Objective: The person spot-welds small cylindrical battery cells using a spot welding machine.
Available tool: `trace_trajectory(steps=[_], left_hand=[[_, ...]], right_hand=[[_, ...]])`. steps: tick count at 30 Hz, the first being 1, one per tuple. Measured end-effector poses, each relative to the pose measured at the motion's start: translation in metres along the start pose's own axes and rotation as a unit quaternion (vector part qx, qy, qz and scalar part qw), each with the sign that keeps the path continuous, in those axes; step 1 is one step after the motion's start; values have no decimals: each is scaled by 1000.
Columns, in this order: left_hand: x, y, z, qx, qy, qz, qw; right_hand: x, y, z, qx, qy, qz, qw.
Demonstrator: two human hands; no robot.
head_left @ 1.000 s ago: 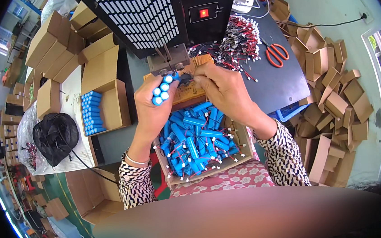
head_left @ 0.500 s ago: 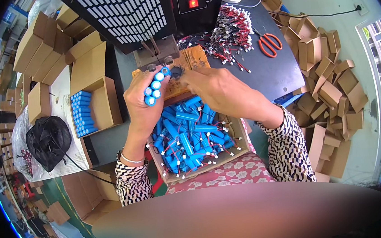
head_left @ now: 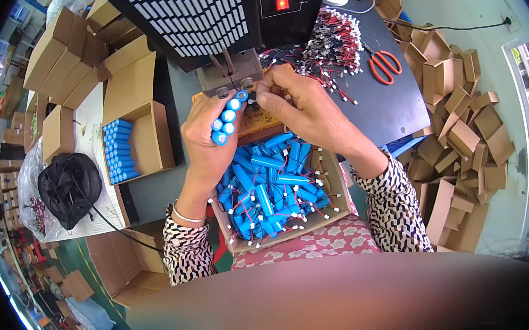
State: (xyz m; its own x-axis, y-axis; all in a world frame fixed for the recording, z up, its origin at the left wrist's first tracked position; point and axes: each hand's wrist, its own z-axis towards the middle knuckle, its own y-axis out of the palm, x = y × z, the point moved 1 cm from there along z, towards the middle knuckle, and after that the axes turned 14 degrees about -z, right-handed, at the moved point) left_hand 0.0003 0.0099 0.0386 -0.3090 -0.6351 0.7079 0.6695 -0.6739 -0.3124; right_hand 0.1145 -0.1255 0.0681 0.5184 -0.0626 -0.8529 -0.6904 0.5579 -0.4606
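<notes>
My left hand (head_left: 202,139) grips a small bundle of blue cylindrical battery cells (head_left: 226,119), their white ends raised toward the two probes of a black spot-welding machine (head_left: 231,73). My right hand (head_left: 300,108) pinches something small against the top cell, right under the probes; what it pinches is hidden by the fingers. Below both hands, a cardboard box (head_left: 336,190) on my lap holds several blue cells with red and black wires (head_left: 269,186).
An open carton with a row of blue cells (head_left: 118,151) stands left. A heap of red-black wire leads (head_left: 329,43) and orange scissors (head_left: 383,65) lie on the dark table. Small folded cardboard boxes (head_left: 463,129) pile up right; a black bag (head_left: 68,185) lies far left.
Both hands have stayed at the welder probes with the cell bundle; the view has shifted slightly, bringing the hands closer to the probes.
</notes>
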Motion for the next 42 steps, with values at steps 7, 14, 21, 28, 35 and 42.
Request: trace_trajectory(steps=[7, 14, 21, 28, 35, 42], left_hand=[[-3, 0, -1, -1, 10, -5, 1000], [-5, 0, -2, 0, 6, -2, 1000], [-4, -2, -3, 4, 5, 2, 1000], [-7, -5, -7, 47, -56, -32, 997], [5, -23, -5, -1, -67, -25, 997], [6, -9, 13, -54, -43, -33, 997]], right_hand=[[9, 13, 13, 39, 18, -33, 999], [12, 21, 13, 41, 29, -30, 998], [11, 25, 13, 93, 18, 12, 995], [8, 2, -2, 0, 22, -16, 1000], [24, -57, -46, -100, 55, -18, 993], [108, -67, -69, 67, 44, -539, 838]])
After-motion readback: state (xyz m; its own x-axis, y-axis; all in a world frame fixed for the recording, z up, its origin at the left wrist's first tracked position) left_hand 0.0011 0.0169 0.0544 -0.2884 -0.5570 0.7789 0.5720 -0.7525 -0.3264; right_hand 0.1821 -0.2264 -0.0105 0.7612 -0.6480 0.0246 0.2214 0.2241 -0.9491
